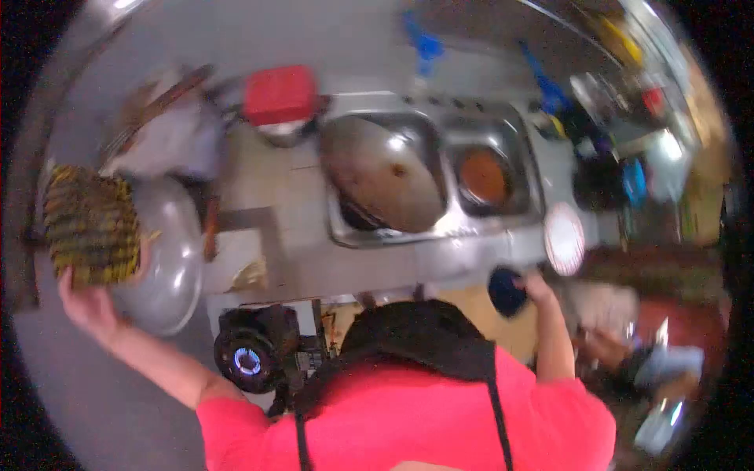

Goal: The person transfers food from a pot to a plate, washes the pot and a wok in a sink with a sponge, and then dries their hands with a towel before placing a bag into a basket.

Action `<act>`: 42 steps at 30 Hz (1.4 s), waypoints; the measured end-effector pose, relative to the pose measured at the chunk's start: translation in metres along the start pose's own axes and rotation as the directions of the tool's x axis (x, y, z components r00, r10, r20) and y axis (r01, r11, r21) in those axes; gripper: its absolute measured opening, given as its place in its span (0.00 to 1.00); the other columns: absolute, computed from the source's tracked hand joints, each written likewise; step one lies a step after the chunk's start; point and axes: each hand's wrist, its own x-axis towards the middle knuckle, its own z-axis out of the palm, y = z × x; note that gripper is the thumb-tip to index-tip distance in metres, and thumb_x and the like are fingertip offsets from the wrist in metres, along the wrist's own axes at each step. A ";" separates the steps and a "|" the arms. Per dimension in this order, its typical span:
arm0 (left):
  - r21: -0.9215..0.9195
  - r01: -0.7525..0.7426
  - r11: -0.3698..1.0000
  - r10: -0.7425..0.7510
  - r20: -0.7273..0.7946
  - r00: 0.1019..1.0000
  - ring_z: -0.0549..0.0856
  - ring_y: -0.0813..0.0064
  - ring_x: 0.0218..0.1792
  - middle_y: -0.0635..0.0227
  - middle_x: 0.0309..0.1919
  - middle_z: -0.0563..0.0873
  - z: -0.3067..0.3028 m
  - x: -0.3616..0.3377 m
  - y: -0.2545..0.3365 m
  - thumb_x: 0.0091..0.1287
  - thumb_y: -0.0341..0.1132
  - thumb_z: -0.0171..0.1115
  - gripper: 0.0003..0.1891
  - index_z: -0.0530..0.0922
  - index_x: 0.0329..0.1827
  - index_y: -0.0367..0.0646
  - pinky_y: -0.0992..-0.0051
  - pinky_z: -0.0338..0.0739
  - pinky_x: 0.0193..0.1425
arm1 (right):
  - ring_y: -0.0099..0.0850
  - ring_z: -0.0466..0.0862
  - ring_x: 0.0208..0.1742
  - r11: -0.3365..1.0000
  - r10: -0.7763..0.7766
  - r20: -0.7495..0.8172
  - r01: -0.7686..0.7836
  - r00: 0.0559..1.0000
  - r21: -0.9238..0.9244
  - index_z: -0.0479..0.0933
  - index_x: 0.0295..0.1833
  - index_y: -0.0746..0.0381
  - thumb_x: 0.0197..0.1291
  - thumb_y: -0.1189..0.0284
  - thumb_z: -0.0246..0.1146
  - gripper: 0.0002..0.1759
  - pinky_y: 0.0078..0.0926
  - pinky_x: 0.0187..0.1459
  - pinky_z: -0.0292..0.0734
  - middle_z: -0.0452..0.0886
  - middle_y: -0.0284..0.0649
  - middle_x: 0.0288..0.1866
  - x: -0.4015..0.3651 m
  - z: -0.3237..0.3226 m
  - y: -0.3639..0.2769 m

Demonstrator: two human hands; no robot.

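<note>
At the far left, my left hand [90,310] has its fingers at the lower edge of a yellow-and-black woven piece [90,220], perhaps a basket or mat. They look closed on that edge, though blur softens them. Beside and partly behind the woven piece is a large shiny metal bowl [169,259]. On the right, my right hand [536,286] grips a dark blue round thing [506,292] in front of the counter edge; blur hides whether it is a bowl or a lid.
A double metal sink [444,228] holds a large round pan or lid [385,173] and a brownish-orange round vessel [483,177]. A gas burner [247,361] burns with a blue flame. Nearby are a red container [280,94] and a white plate [564,239].
</note>
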 end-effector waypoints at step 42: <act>0.387 -0.742 0.548 -0.435 0.889 0.142 0.75 0.69 0.34 0.60 0.36 0.76 0.481 -0.323 -0.803 0.59 0.28 0.51 0.10 0.65 0.42 0.34 0.70 0.70 0.41 | 0.55 0.77 0.35 0.823 0.404 -0.725 0.125 0.557 0.554 0.73 0.46 0.64 0.47 0.77 0.49 0.18 0.46 0.39 0.72 0.77 0.57 0.30 0.319 -0.071 0.089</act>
